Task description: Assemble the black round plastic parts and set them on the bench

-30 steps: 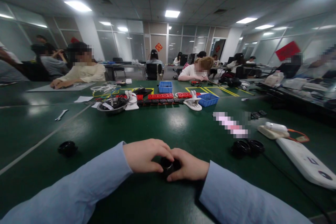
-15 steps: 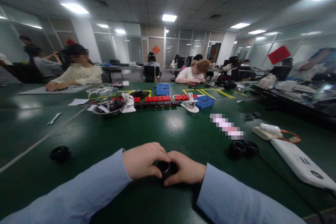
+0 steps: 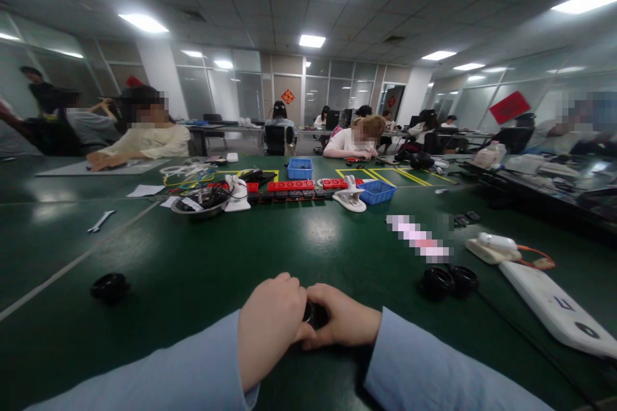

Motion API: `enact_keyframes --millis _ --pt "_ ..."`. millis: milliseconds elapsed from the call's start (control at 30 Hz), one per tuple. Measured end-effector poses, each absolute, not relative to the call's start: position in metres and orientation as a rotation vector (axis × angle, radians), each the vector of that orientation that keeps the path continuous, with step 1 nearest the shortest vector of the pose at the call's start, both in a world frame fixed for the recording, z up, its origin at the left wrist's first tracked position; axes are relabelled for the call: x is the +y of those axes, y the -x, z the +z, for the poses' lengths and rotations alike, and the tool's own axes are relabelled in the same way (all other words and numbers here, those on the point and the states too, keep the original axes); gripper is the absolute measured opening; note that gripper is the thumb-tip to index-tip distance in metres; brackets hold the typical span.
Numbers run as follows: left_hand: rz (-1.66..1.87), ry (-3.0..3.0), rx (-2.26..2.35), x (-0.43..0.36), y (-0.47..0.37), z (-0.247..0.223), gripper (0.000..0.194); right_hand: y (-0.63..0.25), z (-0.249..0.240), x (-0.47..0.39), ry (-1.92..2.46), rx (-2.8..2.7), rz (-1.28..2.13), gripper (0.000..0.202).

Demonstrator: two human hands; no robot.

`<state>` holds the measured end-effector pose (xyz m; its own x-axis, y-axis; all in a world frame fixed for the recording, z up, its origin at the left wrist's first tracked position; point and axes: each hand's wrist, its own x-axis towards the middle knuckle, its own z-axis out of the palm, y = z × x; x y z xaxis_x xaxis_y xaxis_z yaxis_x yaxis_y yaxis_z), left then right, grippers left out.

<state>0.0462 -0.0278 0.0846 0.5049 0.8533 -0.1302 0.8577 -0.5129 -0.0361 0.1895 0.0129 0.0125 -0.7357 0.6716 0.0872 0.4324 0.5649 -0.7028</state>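
Note:
Between my hands, low over the green table [image 3: 202, 308], is a small round black part [image 3: 315, 316], mostly covered by my fingers. My right hand [image 3: 342, 316] curls around its right side, thumb in front and fingers behind. From the left, my left hand [image 3: 272, 321] closes over it, the back of the hand hiding most of its fingers. The part's exact kind cannot be made out. A similar black ring-shaped part [image 3: 110, 287] lies alone to the left. Two more black round parts [image 3: 438, 281] sit side by side to the right of my hands.
Across the table stand a metal bowl of cables [image 3: 200, 205], red power strips [image 3: 290, 186], a white clamp [image 3: 349, 196] and blue bins [image 3: 376, 191]. A wrench [image 3: 101, 221] lies at left, a white power bank [image 3: 554, 302] at right. People sit beyond.
My left hand has turned over the black part, its wrist swinging down and its back now facing me more. My right hand stays around the part. The whole view has shifted slightly.

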Motion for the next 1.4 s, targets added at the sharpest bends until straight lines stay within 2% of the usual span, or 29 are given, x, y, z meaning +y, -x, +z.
enact_keyframes --millis 300,467,633,733,900,1000,1133,1400 --pt "0.009 -2.741 1.933 -0.037 -0.056 0.064 0.043 -0.188 0.013 0.014 0.915 -2.457 1.031 0.034" --pt "0.069 -2.72 1.946 -0.034 -0.055 0.065 0.049 -0.189 0.013 0.014 0.902 -2.46 0.985 0.034" --pt "0.09 -2.711 1.871 -0.031 -0.05 0.069 0.068 -0.19 0.012 0.015 0.909 -2.462 0.939 0.039" --pt "0.098 -2.761 1.719 -0.026 -0.041 0.081 0.065 -0.191 0.011 0.015 0.837 -2.47 0.97 0.04" --pt "0.226 -2.816 0.902 -0.008 -0.018 0.1 0.025 -0.192 0.01 0.016 0.723 -2.477 0.986 0.04" --pt "0.15 -2.699 0.667 -0.001 -0.01 0.1 0.033 -0.192 0.011 0.016 0.71 -2.477 0.994 0.042" --pt "0.032 -2.644 0.633 -0.001 -0.012 0.096 0.045 -0.192 0.011 0.015 0.758 -2.481 0.945 0.039" --pt "-0.003 -2.669 0.662 0.002 -0.017 0.091 0.043 -0.191 0.012 0.015 0.708 -2.471 0.936 0.039"
